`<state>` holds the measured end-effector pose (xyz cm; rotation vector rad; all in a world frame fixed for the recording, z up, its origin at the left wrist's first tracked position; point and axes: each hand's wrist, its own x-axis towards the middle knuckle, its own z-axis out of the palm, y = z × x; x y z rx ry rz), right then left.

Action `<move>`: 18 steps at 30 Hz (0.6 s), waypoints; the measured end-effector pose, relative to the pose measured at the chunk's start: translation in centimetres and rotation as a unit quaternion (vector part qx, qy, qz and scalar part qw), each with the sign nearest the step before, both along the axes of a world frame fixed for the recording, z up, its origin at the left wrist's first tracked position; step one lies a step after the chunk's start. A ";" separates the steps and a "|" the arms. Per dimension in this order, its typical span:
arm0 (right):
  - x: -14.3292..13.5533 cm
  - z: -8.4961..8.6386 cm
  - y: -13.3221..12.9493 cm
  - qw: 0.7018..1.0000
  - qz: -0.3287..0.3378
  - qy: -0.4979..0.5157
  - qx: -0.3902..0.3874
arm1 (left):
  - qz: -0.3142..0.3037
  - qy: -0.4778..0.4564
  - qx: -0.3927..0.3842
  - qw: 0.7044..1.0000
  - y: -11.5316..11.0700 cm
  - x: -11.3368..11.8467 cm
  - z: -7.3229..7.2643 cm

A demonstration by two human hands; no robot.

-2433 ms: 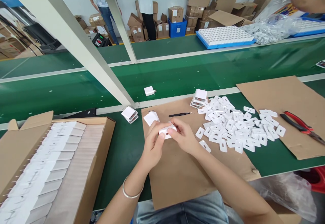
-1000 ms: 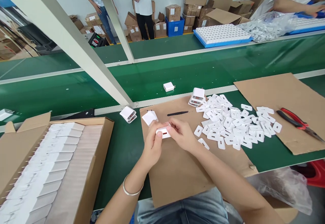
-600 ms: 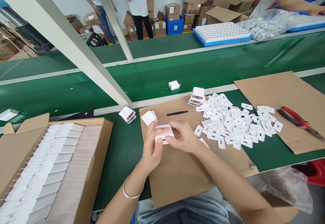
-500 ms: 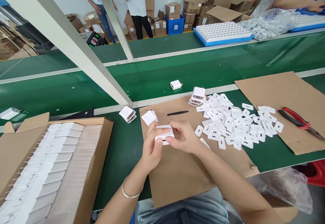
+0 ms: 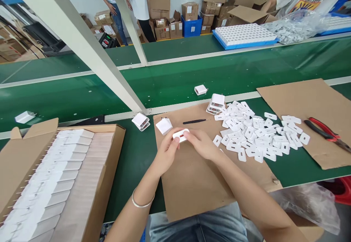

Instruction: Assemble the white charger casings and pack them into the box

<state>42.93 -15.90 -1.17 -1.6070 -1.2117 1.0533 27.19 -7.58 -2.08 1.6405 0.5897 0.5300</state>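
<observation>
Between both hands is a white charger (image 5: 180,135), its slotted end face turned up, with a red strip in the slot. My left hand (image 5: 166,153) grips it from the left, and my right hand (image 5: 201,144) presses its fingers on the right side. A white charger (image 5: 164,125) lies on the cardboard sheet (image 5: 197,187) just behind my left hand. Black tweezers (image 5: 194,121) lie behind my right hand. To the right spreads a pile of white slotted plates (image 5: 249,132). Several stacked chargers (image 5: 217,102) stand behind the pile.
An open carton (image 5: 102,183) with rows of white chargers stands at left. Chargers (image 5: 140,121) sit by the metal post (image 5: 109,72). Red-handled pliers (image 5: 329,134) lie on another cardboard sheet (image 5: 301,103). Chargers also lie on the green belt (image 5: 170,77). People are beyond it.
The charger in my hands has been tilted, so its slotted end now faces up. The view has shifted slightly. A person at the upper right has changed posture.
</observation>
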 end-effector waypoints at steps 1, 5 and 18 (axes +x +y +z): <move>-0.1 0.0 0.0 1.000 -0.006 -0.010 -0.007 | 0.006 -0.004 0.003 1.000 0.0 0.1 0.0; 0.0 -0.3 0.0 1.000 0.010 0.004 0.001 | 0.001 -0.038 0.009 0.999 -0.1 0.2 -0.2; 0.3 0.2 -0.3 0.988 0.015 -0.047 0.146 | -0.005 -0.133 0.199 0.971 -0.6 -0.2 -0.5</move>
